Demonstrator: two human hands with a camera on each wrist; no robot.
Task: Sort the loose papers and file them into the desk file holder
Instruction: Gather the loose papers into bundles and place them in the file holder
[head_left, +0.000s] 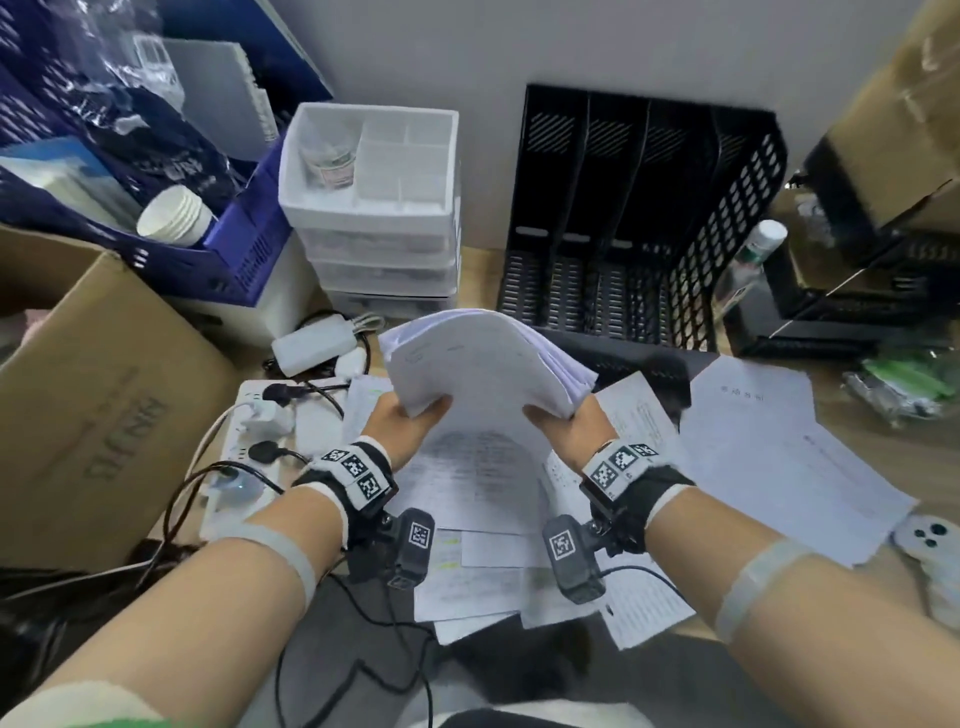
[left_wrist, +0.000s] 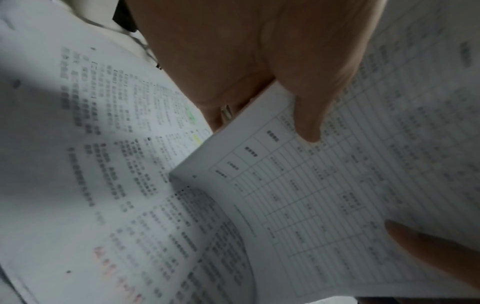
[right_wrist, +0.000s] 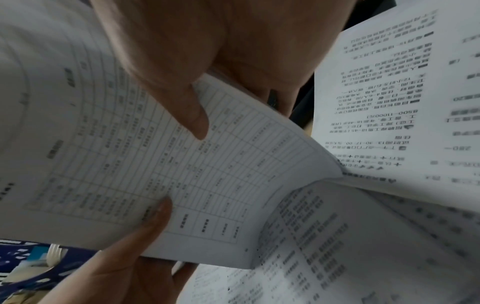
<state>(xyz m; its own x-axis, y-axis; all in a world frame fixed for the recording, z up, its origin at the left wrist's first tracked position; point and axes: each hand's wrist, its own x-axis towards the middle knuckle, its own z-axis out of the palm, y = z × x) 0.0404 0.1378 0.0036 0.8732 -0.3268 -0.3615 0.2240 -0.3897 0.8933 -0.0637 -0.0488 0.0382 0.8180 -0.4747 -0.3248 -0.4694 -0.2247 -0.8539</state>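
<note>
Both hands pinch the near edge of a stack of papers, the left hand at one near corner and the right hand at the other, thumbs on the printed underside. The stack is held above the counter, just before the black file holder at the back edge. It looks light but floppy, its far edge drooping; supporting it underneath nearer the middle would probably stop sheets fanning. More loose sheets lie below.

head: bright, even, edges bowed | wrists: dim, shadowed, print blurred, noisy
</note>
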